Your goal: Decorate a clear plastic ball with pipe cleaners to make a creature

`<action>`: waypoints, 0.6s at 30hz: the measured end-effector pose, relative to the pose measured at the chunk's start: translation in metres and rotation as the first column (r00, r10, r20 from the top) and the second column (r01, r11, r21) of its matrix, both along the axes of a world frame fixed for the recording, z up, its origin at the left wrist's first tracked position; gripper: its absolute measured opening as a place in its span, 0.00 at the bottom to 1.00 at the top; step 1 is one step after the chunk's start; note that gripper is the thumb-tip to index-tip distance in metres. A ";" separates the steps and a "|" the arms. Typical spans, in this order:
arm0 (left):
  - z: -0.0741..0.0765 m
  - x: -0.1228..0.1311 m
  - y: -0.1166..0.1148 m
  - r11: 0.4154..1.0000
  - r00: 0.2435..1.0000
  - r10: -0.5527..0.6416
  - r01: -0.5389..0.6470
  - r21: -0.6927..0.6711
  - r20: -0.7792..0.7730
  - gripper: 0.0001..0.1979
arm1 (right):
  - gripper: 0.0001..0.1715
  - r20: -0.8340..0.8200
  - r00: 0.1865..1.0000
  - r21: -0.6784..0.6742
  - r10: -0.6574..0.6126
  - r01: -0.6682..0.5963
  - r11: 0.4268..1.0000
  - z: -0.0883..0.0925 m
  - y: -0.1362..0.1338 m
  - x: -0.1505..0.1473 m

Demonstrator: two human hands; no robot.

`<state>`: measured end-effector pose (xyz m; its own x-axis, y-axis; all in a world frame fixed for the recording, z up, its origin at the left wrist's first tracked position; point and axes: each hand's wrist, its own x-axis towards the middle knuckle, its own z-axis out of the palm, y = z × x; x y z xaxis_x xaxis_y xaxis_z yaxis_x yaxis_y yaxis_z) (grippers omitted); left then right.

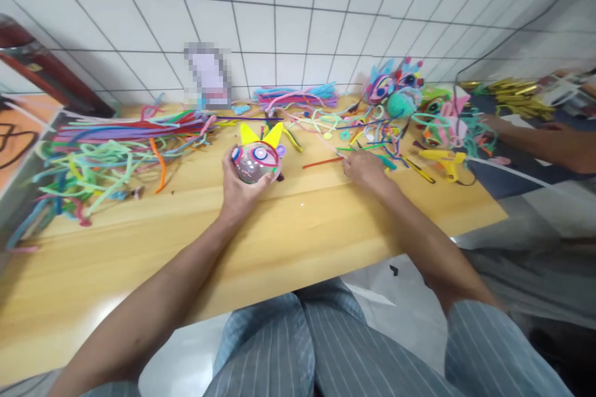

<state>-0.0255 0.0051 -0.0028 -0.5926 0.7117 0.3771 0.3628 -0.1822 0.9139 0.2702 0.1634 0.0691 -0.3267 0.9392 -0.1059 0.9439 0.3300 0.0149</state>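
My left hand (239, 189) is wrapped round a clear plastic ball (251, 169) decorated as a face, with a round eye and two pointed yellow ears on top. The ball is held just over the wooden table. Over to the right, my right hand (367, 170) is low at the tabletop with its fingers bent together. Its fingertips meet the right end of a red pipe cleaner (322, 163); whether they grip it or something smaller is hidden. A teal-green piece (387, 163) shows just beyond the knuckles.
Bundled pipe cleaners (135, 127) and a green tangle (93, 167) cover the left. Another bundle (298, 96) lies by the tiled wall. Decorated balls (403, 102), a yellow glue gun (442, 163) and a yellow cutter (421, 169) are right. A co-worker's arm (544, 142) reaches in.
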 end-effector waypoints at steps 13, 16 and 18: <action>-0.008 -0.007 0.008 0.989 0.922 -0.149 0.140 0.052 0.358 0.58 | 0.07 -0.013 1.000 0.078 0.022 -0.021 0.997 0.015 0.015 0.030; -0.012 -0.008 0.009 0.983 0.896 -0.182 0.163 0.080 0.405 0.55 | 0.05 -0.287 0.953 0.244 0.096 -0.024 0.969 0.022 0.006 0.044; -0.014 -0.008 0.010 0.982 0.880 -0.190 0.170 0.086 0.435 0.54 | 0.06 -0.427 0.894 0.274 0.137 -0.016 0.962 0.027 -0.006 0.041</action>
